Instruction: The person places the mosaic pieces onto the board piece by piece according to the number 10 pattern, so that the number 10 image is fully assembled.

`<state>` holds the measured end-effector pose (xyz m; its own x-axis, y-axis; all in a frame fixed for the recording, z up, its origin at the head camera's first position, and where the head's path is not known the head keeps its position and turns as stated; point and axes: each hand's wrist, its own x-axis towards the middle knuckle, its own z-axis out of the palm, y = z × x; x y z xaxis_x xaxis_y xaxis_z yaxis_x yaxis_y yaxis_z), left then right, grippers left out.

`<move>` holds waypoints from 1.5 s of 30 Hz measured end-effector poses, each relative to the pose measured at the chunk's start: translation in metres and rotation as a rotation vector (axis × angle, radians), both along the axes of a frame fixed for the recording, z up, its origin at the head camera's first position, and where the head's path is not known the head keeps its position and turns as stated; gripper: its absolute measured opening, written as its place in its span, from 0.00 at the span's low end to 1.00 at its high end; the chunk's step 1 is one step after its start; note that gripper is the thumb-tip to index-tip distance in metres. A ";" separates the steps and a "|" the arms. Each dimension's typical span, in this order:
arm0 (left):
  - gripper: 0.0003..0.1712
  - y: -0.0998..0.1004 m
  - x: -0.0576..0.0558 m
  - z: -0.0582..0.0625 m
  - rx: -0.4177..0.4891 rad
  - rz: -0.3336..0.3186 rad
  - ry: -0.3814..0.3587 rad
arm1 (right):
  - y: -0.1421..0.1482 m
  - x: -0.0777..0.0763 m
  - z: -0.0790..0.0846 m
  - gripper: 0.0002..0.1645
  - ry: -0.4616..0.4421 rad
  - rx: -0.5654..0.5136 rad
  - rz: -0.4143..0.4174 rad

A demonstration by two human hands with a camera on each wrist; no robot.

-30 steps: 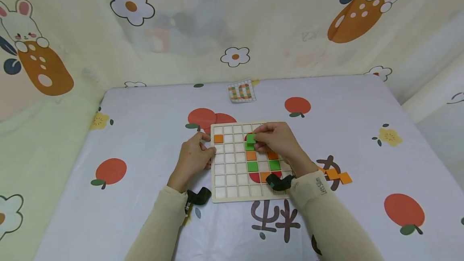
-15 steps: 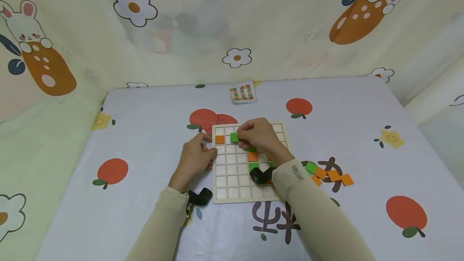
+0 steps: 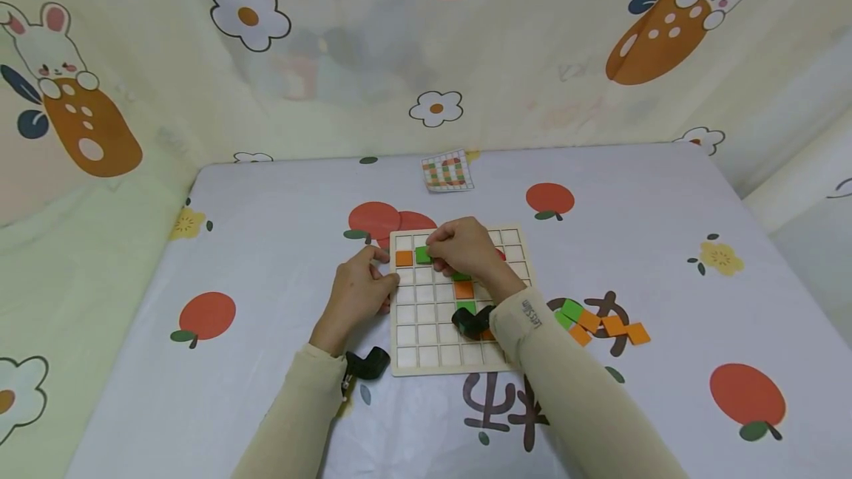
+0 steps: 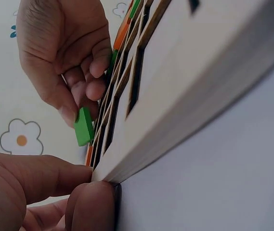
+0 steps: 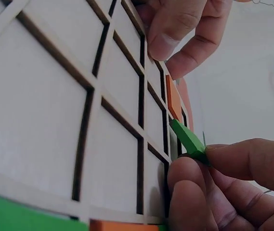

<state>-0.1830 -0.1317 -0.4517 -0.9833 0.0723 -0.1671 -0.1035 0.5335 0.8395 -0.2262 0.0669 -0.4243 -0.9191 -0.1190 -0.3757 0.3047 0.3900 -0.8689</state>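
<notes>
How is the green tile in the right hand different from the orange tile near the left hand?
The green tile is pinched by the right hand; the orange tile is not held. The green tile is tilted, while the orange tile lies in a cell of the board. Both look square.

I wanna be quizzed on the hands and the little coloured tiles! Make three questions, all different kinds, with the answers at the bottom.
1. Which hand pinches the green tile?
2. True or false: all the loose tiles beside the board are orange.
3. Where is the patterned card? A) on the board; B) among the loose tiles; C) beyond the board's far side.

Key: 1. The right hand. 2. False, green shows too. 3. C.
</notes>
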 end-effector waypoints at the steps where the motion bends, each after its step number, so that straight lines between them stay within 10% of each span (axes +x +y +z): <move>1: 0.18 0.000 0.000 0.000 0.000 -0.002 0.001 | 0.000 0.000 0.000 0.06 0.001 0.007 -0.001; 22: 0.17 0.009 0.003 -0.001 -0.009 -0.006 -0.006 | 0.022 0.015 -0.002 0.10 0.075 -0.065 -0.026; 45: 0.18 0.004 0.002 -0.002 -0.014 0.005 -0.011 | 0.173 0.096 0.012 0.23 0.024 0.211 -0.173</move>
